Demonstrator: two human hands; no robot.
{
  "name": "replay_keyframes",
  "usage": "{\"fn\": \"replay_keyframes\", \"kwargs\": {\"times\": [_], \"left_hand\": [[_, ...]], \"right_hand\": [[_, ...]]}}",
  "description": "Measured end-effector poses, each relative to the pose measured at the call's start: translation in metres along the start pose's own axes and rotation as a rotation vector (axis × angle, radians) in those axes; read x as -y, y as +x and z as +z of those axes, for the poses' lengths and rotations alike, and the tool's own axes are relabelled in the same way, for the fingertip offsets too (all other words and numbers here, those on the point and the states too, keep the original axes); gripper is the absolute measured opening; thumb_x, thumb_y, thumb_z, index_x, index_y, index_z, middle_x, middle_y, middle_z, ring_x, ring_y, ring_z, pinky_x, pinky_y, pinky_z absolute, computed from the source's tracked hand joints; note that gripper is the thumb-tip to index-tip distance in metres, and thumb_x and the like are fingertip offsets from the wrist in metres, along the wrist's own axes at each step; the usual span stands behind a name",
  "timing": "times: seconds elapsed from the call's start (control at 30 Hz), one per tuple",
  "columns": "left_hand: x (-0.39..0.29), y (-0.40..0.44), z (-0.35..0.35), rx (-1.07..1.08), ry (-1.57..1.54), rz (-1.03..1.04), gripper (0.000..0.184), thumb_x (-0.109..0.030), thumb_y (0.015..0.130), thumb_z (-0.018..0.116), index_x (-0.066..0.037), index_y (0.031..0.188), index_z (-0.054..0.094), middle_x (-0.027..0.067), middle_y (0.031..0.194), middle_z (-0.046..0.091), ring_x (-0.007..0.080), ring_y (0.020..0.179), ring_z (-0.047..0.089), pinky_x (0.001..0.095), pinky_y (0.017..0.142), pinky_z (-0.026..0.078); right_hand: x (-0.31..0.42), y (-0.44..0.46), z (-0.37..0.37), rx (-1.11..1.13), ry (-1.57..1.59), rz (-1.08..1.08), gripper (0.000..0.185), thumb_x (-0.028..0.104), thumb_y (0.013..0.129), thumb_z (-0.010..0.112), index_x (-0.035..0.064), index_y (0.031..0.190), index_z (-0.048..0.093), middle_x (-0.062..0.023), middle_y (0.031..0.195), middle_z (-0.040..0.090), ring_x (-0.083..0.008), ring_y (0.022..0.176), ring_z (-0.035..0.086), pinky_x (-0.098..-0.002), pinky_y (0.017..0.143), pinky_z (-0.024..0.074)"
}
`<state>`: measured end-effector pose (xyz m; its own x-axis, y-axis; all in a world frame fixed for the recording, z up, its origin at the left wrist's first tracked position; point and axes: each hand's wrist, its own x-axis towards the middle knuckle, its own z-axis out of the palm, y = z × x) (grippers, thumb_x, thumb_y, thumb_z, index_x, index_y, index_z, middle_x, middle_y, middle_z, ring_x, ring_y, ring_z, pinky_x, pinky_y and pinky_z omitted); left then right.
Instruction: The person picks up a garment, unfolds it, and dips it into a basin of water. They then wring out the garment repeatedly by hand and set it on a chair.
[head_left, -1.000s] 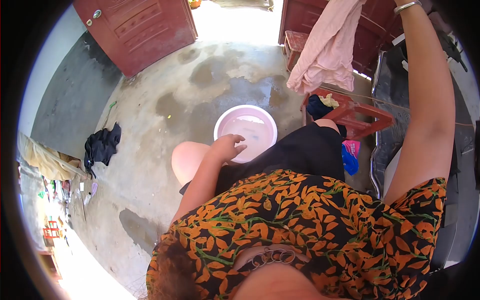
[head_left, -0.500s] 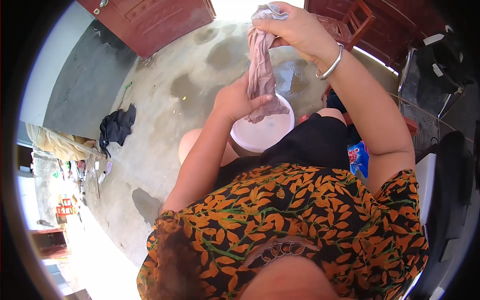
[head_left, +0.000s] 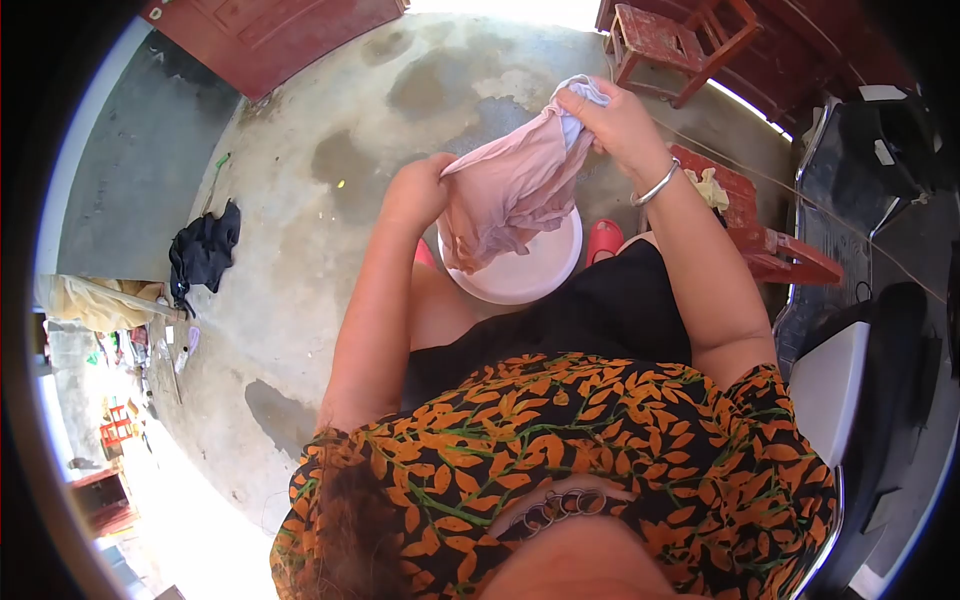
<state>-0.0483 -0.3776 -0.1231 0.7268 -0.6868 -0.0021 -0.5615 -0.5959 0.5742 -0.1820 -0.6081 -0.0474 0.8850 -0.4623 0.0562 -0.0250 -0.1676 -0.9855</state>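
A thin pale pink garment point(head_left: 515, 185) with a lighter waistband-like edge hangs spread between my hands; its exact kind is hard to make out. My left hand point(head_left: 415, 190) is closed on its left edge. At the upper right, my right hand point(head_left: 618, 122), with a silver bangle at the wrist, pinches the bunched light edge. Directly below the cloth stands a white basin point(head_left: 548, 265) on the floor in front of my knees. The garment covers part of its rim and inside.
A red wooden chair point(head_left: 655, 45) stands at the back right. Closer on the right, another red wooden seat point(head_left: 735, 195) bears a pale yellow cloth point(head_left: 708, 190). Black fabric point(head_left: 205, 248) lies on the left floor. Wet patches mark the concrete point(head_left: 300, 250).
The garment went from hanging long and bunched to spread out sideways. My right hand came down and slightly right; my left hand shifted left and closed on the edge.
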Motion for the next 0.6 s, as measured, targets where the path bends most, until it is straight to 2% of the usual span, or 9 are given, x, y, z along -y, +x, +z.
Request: {"fn": "replay_keyframes", "kwargs": {"times": [0.17, 0.27, 0.3, 0.37, 0.4, 0.47, 0.53, 0.6], "left_hand": [[-0.006, -0.01, 0.015, 0.07, -0.153, -0.119, 0.031, -0.008, 0.081, 0.052, -0.012, 0.109, 0.065, 0.0167, 0.098, 0.067, 0.0317, 0.093, 0.063, 0.0378, 0.082, 0.048], [0.002, -0.014, 0.033, 0.154, -0.165, -0.098, 0.032, -0.01, 0.079, 0.057, -0.012, 0.109, 0.065, 0.0165, 0.096, 0.068, 0.0296, 0.091, 0.064, 0.0355, 0.08, 0.049], [-0.004, -0.015, 0.034, 0.167, -0.171, -0.105, 0.032, -0.01, 0.079, 0.057, -0.012, 0.109, 0.065, 0.0165, 0.096, 0.068, 0.0296, 0.091, 0.064, 0.0355, 0.08, 0.049], [-0.016, -0.015, 0.039, 0.274, -0.288, -0.085, 0.026, -0.007, 0.083, 0.057, -0.006, 0.108, 0.065, 0.0118, 0.094, 0.069, 0.0224, 0.088, 0.064, 0.0319, 0.081, 0.049], [-0.028, -0.019, 0.036, 0.282, -0.295, -0.09, 0.026, -0.007, 0.083, 0.057, -0.006, 0.108, 0.065, 0.0118, 0.094, 0.069, 0.0224, 0.088, 0.064, 0.0319, 0.081, 0.049], [-0.048, -0.026, 0.028, 0.36, -0.433, 0.005, 0.025, -0.016, 0.085, 0.063, -0.005, 0.108, 0.064, 0.0111, 0.095, 0.069, 0.022, 0.088, 0.064, 0.0318, 0.081, 0.049], [-0.045, -0.022, 0.034, 0.363, -0.434, 0.054, 0.026, -0.018, 0.086, 0.064, -0.005, 0.108, 0.064, 0.0113, 0.095, 0.069, 0.0217, 0.087, 0.064, 0.0321, 0.08, 0.049], [-0.04, -0.015, 0.041, 0.364, -0.433, 0.105, 0.027, -0.021, 0.086, 0.066, -0.004, 0.108, 0.064, 0.0116, 0.095, 0.069, 0.0214, 0.086, 0.064, 0.0324, 0.078, 0.05]], "right_hand": [[-0.031, -0.01, 0.003, 0.156, 0.407, 0.127, 0.035, 0.028, 0.085, 0.07, 0.002, 0.106, 0.06, 0.002, 0.071, 0.057, -0.0019, 0.052, 0.043, -0.0188, 0.042, 0.0292], [-0.045, -0.018, 0.018, 0.206, 0.455, 0.186, 0.025, 0.025, 0.091, 0.064, 0.0044, 0.103, 0.057, 0.0024, 0.074, 0.058, -0.0003, 0.049, 0.042, -0.0163, 0.041, 0.0305], [-0.047, -0.019, 0.022, 0.202, 0.454, 0.202, 0.025, 0.025, 0.091, 0.064, 0.0044, 0.103, 0.057, 0.0024, 0.074, 0.058, -0.0003, 0.049, 0.042, -0.0163, 0.041, 0.0305], [-0.052, -0.018, 0.03, 0.234, 0.419, 0.219, 0.029, 0.026, 0.09, 0.064, 0.0033, 0.105, 0.056, 0.002, 0.074, 0.058, -0.0008, 0.051, 0.044, -0.0162, 0.042, 0.0334], [-0.055, -0.017, 0.032, 0.27, 0.381, 0.2, 0.032, 0.026, 0.09, 0.064, 0.0017, 0.108, 0.055, 0.0019, 0.075, 0.058, -0.0014, 0.053, 0.045, -0.0163, 0.045, 0.0364], [-0.053, -0.02, 0.038, 0.287, 0.392, 0.231, 0.032, 0.025, 0.09, 0.064, 0.002, 0.109, 0.055, 0.0021, 0.077, 0.058, -0.0014, 0.053, 0.045, -0.0164, 0.045, 0.0368], [-0.05, -0.025, 0.042, 0.304, 0.405, 0.267, 0.031, 0.025, 0.09, 0.064, 0.0024, 0.111, 0.055, 0.0023, 0.078, 0.058, -0.0014, 0.053, 0.045, -0.0165, 0.046, 0.0372], [-0.046, -0.027, 0.044, 0.452, 0.33, 0.251, 0.033, 0.023, 0.09, 0.064, 0.0037, 0.116, 0.054, 0.0013, 0.084, 0.059, -0.0019, 0.059, 0.047, -0.0171, 0.051, 0.0404]]}}
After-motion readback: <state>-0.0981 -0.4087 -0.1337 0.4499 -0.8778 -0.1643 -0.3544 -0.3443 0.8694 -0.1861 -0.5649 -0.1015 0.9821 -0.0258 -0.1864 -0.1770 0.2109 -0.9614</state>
